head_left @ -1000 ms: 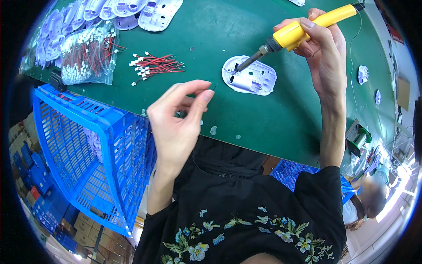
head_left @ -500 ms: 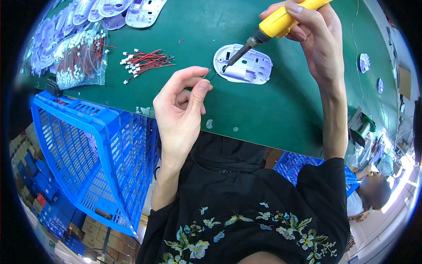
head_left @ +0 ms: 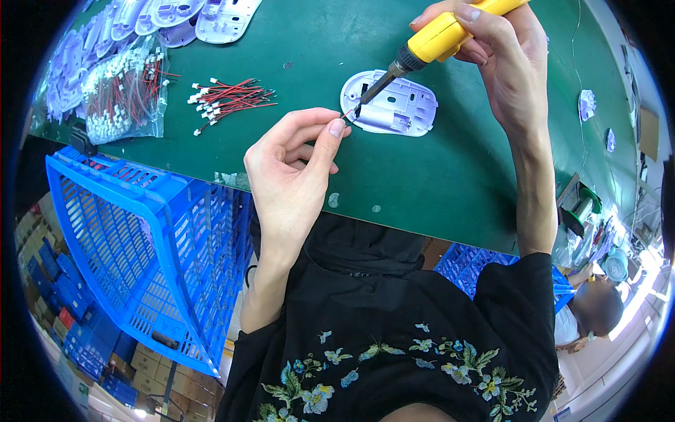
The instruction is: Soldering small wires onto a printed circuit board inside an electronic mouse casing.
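A pale lavender oval plastic shell (head_left: 415, 105) lies open side up on the green table. My right hand (head_left: 503, 56) grips a yellow soldering iron (head_left: 434, 39), whose dark tip slants down to the shell's left end. Between thumb and forefinger, my left hand (head_left: 299, 151) pinches a thin red-and-black wire lead (head_left: 346, 114). The lead's end reaches the shell's left edge, close by the iron's tip. Whether the wire touches the tip is too small to tell. Any part of the lead inside my left hand is hidden.
Red wire leads with white connectors (head_left: 228, 100) lie left of my left hand. Beyond them are a clear bag of leads (head_left: 130, 91) and stacked lavender shells (head_left: 172, 14). A blue crate (head_left: 165, 211) stands at the table's left edge, a solder spool (head_left: 582, 211) at the right.
My left hand has moved slightly right, bringing the wire lead to the shell's left edge. The soldering iron has shifted a little left and down, its tip still at the shell.
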`<action>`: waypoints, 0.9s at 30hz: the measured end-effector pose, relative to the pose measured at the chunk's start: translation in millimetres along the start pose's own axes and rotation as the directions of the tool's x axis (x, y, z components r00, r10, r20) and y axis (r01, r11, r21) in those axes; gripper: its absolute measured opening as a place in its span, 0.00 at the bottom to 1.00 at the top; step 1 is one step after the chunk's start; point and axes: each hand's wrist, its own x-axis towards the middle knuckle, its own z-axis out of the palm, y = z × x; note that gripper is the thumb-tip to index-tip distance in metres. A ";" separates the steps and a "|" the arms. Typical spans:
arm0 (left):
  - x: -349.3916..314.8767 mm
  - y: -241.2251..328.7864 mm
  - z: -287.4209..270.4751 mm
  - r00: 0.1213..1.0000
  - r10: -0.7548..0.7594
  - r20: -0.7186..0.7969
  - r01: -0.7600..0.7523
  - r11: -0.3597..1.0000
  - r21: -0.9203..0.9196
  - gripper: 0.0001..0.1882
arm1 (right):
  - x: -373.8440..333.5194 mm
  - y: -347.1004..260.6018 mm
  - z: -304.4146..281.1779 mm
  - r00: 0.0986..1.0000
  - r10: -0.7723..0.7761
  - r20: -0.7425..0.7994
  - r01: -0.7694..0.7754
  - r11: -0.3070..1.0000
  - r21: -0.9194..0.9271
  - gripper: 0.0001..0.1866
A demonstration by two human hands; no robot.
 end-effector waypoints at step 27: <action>-1.8 -1.5 -1.7 0.999 -0.007 0.043 0.006 1.000 0.019 0.09 | -0.3 4.9 1.8 0.989 -0.136 0.055 0.136 0.991 0.004 0.17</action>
